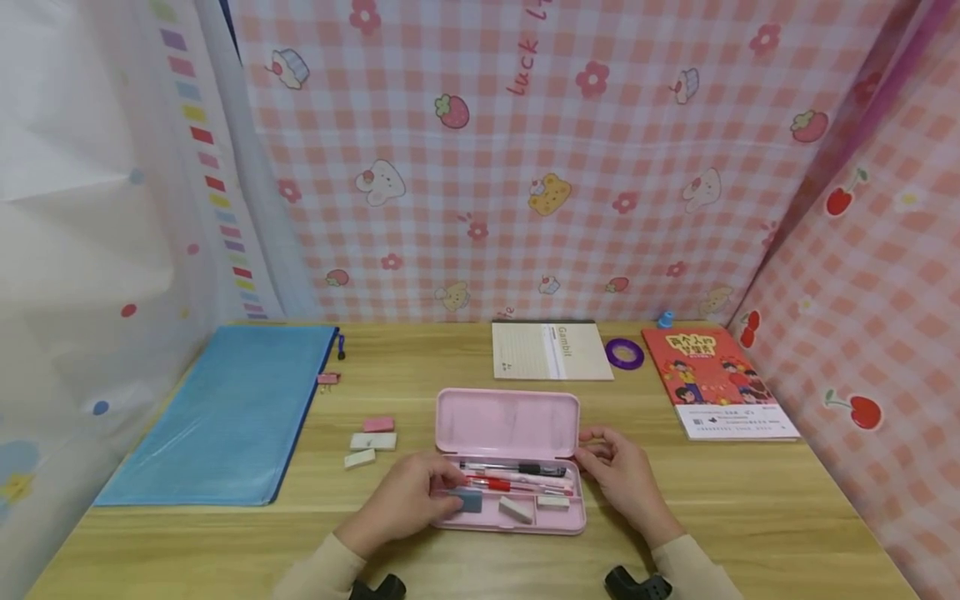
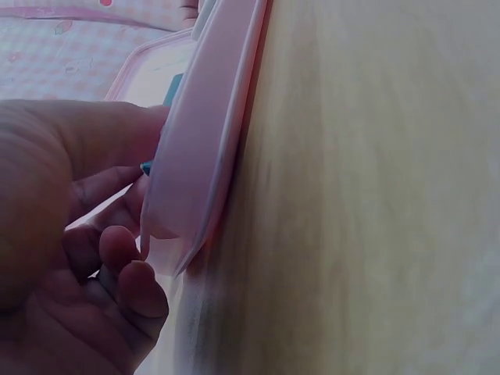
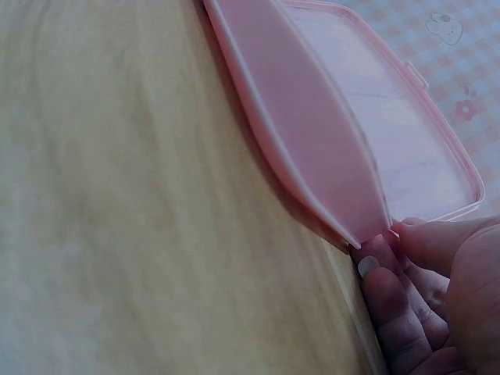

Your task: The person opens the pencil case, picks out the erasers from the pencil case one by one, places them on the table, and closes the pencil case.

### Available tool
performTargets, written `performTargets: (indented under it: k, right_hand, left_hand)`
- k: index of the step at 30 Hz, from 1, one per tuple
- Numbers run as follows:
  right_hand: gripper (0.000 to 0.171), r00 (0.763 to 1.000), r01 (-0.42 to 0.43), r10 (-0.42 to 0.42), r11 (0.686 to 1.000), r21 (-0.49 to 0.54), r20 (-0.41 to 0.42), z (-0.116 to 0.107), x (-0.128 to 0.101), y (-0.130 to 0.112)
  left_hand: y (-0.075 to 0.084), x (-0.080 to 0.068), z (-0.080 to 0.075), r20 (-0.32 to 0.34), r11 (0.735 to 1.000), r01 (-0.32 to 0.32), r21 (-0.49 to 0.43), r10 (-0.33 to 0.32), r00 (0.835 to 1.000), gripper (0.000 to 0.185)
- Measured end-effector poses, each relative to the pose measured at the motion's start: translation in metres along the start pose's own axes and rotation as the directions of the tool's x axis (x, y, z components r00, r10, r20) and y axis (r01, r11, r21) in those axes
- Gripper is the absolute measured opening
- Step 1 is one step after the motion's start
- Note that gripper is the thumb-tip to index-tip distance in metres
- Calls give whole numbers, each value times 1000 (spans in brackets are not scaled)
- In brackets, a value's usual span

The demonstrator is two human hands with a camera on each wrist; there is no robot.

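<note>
— Where is the pencil case [image 1: 510, 425]?
— Open on the desk [image 1: 750, 500]. The left hand [image 1: 408, 497] pinches a grey eraser [image 1: 469, 500] inside it.
— The right hand [image 1: 622, 471]?
— Fingers curled, touching the case's right corner.

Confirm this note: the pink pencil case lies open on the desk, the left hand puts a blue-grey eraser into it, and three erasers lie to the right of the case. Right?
One detail is wrong. The head view shows the three erasers lying left of the pink pencil case, not right. The rest holds: the case is open and the left hand holds a blue-grey eraser in its tray.
</note>
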State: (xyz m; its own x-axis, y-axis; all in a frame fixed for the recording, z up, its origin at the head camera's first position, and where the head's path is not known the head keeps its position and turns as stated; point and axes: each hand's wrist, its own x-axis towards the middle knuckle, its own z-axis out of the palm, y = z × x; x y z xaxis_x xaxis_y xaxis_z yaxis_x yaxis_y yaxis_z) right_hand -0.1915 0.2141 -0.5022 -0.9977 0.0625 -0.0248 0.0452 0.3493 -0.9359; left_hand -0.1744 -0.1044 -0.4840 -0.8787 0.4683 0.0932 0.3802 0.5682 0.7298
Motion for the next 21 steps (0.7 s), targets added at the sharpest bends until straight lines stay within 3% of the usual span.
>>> performTargets:
  k: [21]
  right_hand:
    - [20,1000,-4,4,1000,6,4,0,1,1]
  left_hand:
    - [3,-2,-4,12,1000,-6,1,6,1000,16]
